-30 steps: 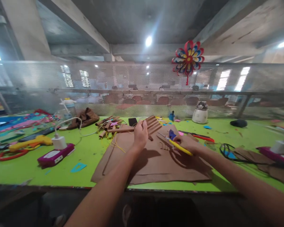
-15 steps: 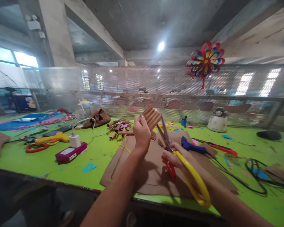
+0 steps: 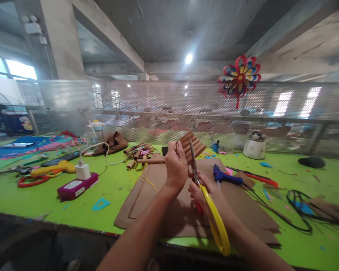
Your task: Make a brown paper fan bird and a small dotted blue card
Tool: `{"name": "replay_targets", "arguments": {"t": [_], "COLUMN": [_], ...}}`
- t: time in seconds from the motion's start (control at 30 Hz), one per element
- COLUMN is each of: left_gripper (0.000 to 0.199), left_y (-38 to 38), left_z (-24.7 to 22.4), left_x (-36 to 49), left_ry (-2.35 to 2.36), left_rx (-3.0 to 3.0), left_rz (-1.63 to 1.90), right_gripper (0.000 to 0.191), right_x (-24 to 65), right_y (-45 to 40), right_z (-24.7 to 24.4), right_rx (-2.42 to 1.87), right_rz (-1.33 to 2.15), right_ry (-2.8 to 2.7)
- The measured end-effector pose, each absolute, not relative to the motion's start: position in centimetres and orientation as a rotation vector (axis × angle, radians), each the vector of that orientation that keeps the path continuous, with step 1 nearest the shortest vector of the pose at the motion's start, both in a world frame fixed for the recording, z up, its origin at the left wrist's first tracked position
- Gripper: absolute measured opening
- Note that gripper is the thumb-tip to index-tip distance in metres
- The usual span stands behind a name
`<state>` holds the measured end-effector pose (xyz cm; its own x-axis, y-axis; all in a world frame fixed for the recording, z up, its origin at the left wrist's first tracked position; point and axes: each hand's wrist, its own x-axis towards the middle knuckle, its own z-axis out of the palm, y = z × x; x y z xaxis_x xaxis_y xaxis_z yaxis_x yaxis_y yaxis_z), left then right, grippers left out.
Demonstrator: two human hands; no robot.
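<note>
My left hand (image 3: 177, 165) is closed on a piece of corrugated brown cardboard (image 3: 197, 146), raised above the table with its ridges showing. In my right hand (image 3: 205, 192) are scissors (image 3: 219, 226) with one yellow handle and a red part half hidden below. Their blades point up and lie against the cardboard's near edge; I cannot tell whether they are cutting into it. Beneath both hands lie brown paper sheets (image 3: 144, 195). To the left of the sheets is a pile of rolled brown paper tubes (image 3: 138, 154) with yellow string.
A blue glue gun (image 3: 228, 177) lies right of my hands, its black cord (image 3: 296, 222) trailing right. On the left are a purple power strip (image 3: 77, 186) with a white plug (image 3: 82, 170) and a yellow glue gun (image 3: 53, 168). A white jar (image 3: 254, 146) stands at the back right.
The cardboard has turned and tilted in my left hand. The scissor blades have come closer together and now overlap the cardboard. The view has shifted slightly to the right.
</note>
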<state>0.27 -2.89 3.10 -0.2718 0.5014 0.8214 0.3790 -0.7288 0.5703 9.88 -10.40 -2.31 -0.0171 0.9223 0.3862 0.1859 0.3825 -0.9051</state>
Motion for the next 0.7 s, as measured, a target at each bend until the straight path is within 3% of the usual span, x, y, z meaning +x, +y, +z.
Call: {"name": "replay_targets", "arguments": {"t": [0.7], "left_gripper": [0.021], "left_y": [-3.3], "left_z": [3.2], "left_x": [0.3], "left_ry": [1.119], "left_rx": [1.832], "left_rz": [2.161], "right_gripper": [0.049], "right_x": [8.6], "right_y": [-10.2], "right_z": [-4.1], "right_rx": [-1.045], "right_rz": [0.714], "right_ry": [-1.307]}}
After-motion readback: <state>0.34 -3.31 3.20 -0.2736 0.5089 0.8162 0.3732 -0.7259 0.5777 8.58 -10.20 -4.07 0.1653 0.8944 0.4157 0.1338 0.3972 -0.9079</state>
